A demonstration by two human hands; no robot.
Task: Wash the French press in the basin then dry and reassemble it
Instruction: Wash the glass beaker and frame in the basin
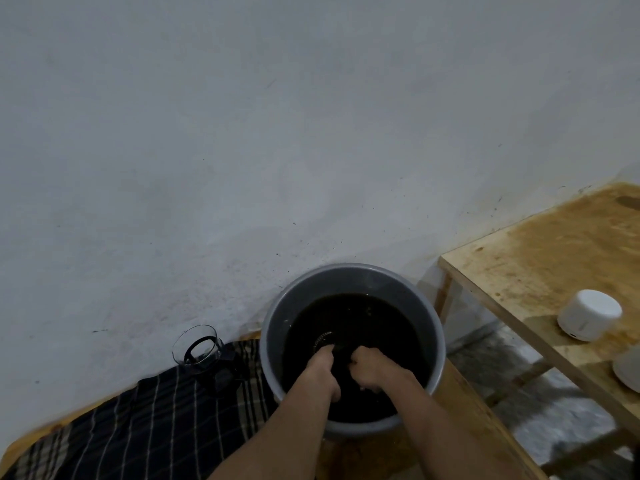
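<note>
Both hands plunged into dark water inside grey basin, at about 6 o'clock of the view. Left hand reaching toward the basin's centre, fingers curled downward below the surface, apparently gripping a submerged round part with a ridged or coiled rim, probably the press filter; identity not certain through the murky water. Right hand just beside the left, at 3 o'clock of it, fingers curled in a closed grip around something dark under the water; object of that grip cannot be told. Water dark brown to black, filling the lower part of the basin. Basin standing on a wooden table, against a pale wall. Glass French press carafe in a black frame at 9 o'clock of the basin, near but apart from it, tilted toward the camera, resting on a dark checked cloth spread across the table toward 7 o'clock. Second wooden table at 3 o'clock, stained brown, carrying a small white round container and, at the frame edge near 4 o'clock, part of a pale rounded object.
</note>
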